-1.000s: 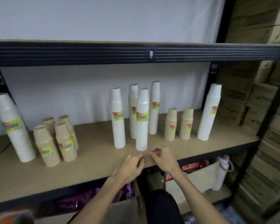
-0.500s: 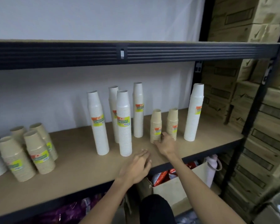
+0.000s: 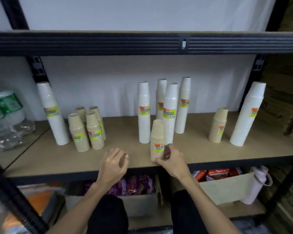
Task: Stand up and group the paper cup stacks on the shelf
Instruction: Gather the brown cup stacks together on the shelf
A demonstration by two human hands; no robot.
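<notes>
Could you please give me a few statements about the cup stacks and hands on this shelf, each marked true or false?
1. The right hand grips a short brown cup stack near the shelf's front edge. True.
2. The left hand holds a tall white stack. False: it is empty, loosely curled above the shelf front.
3. Four short brown stacks stand grouped at the left beside a tall white stack. True.
4. All the cup stacks on the shelf are lying on their sides. False: every one in view stands upright.
5. A lone brown stack stands next to the rightmost white stack. True.
6. The middle cluster holds only two white stacks. False: four stand there.
</notes>
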